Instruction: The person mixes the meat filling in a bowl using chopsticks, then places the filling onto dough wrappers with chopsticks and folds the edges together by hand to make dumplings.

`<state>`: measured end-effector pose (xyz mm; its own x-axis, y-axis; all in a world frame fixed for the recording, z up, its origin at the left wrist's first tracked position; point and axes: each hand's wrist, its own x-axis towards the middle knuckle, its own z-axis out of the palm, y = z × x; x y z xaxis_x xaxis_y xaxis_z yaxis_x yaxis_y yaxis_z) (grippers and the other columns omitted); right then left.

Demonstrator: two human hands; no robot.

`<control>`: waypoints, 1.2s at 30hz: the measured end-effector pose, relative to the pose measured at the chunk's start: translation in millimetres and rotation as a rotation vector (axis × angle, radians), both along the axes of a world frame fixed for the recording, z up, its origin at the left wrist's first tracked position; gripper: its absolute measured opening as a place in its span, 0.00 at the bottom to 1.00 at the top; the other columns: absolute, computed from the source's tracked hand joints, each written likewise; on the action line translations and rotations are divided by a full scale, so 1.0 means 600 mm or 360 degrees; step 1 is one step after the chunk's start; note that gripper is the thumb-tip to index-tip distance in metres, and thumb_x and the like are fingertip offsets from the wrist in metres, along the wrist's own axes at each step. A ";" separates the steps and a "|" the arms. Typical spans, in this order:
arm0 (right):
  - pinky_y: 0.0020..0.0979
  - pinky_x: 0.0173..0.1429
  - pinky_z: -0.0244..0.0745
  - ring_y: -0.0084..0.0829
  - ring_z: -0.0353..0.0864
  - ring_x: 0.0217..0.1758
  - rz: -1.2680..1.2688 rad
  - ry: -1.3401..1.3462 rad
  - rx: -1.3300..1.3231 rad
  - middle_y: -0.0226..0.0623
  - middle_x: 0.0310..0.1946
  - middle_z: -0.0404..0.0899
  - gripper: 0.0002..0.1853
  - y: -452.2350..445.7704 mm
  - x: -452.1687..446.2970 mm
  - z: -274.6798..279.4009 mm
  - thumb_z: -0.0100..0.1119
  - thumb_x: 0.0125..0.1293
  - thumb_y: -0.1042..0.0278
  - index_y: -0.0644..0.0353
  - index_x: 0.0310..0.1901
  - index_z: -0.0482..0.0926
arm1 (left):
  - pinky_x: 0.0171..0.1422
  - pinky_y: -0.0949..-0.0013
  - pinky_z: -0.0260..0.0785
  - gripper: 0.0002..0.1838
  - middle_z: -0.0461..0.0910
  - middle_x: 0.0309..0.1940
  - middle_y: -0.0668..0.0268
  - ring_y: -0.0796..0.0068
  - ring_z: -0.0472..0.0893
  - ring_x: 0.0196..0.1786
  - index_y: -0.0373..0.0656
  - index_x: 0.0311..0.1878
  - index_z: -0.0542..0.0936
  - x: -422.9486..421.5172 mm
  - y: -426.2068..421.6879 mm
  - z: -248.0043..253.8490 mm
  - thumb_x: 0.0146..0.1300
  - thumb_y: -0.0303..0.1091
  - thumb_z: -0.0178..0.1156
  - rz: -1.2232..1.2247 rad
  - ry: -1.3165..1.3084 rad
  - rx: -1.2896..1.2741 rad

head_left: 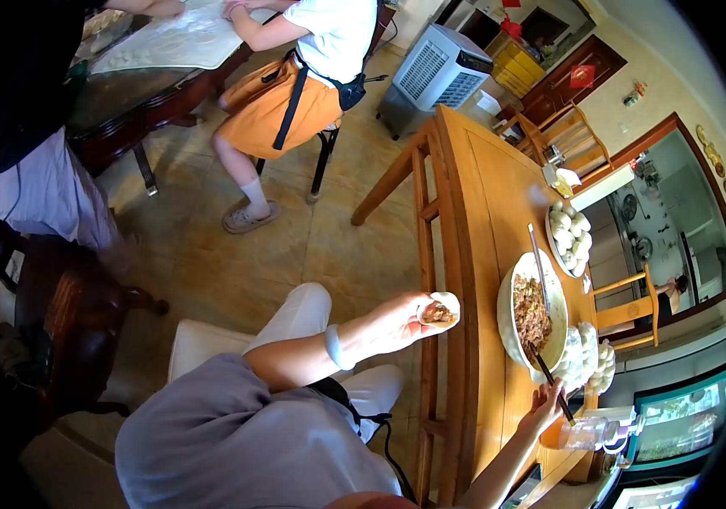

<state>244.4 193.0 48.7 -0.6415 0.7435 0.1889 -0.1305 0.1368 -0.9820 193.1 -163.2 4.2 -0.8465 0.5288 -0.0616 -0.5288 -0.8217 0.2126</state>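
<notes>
My left hand, with a pale bracelet at the wrist, cups a round dough wrapper in front of the table edge. Brown minced filling lies inside the wrapper, which is folded up around it. On the table, my right hand grips dark chopsticks, their tips down in the filling of a large white bowl. A long metal utensil leans in the same bowl at its far side.
A plate of white dumplings stands beyond the bowl; more dumplings sit beside it. A clear bottle is near my right hand. A person in orange shorts sits at a floured table. An air cooler stands behind.
</notes>
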 end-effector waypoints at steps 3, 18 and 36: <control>0.15 0.25 0.62 0.15 0.69 0.25 0.0166 -0.0099 -0.0112 0.23 0.28 0.73 0.10 -0.025 0.032 -0.016 0.63 0.59 0.62 0.53 0.39 0.74 | 0.58 0.68 0.71 0.12 0.74 0.45 0.58 0.69 0.77 0.48 0.32 0.48 0.70 0.002 -0.028 0.004 0.66 0.28 0.44 0.0082 0.0045 -0.0008; 0.29 0.34 0.76 0.32 0.78 0.32 0.1102 0.0406 0.2304 0.34 0.38 0.76 0.20 -0.366 0.011 -0.003 0.57 0.42 0.82 0.57 0.42 0.79 | 0.59 0.66 0.69 0.16 0.74 0.49 0.54 0.67 0.75 0.53 0.29 0.53 0.69 0.040 -0.079 0.010 0.67 0.28 0.42 -0.0004 -0.0009 -0.0099; 0.32 0.33 0.75 0.34 0.78 0.33 0.1070 0.0597 0.2189 0.36 0.38 0.74 0.22 -0.388 -0.010 -0.044 0.60 0.39 0.79 0.59 0.42 0.76 | 0.54 0.65 0.70 0.14 0.77 0.46 0.61 0.71 0.76 0.49 0.37 0.51 0.72 0.059 -0.064 -0.009 0.68 0.32 0.42 0.0004 0.0067 -0.0109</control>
<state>238.1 -39.7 22.3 -0.5342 -0.5147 0.6706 -0.7301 0.6807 -0.0591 228.3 -201.3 -1.3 -0.8506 0.5222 -0.0620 -0.5159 -0.8059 0.2905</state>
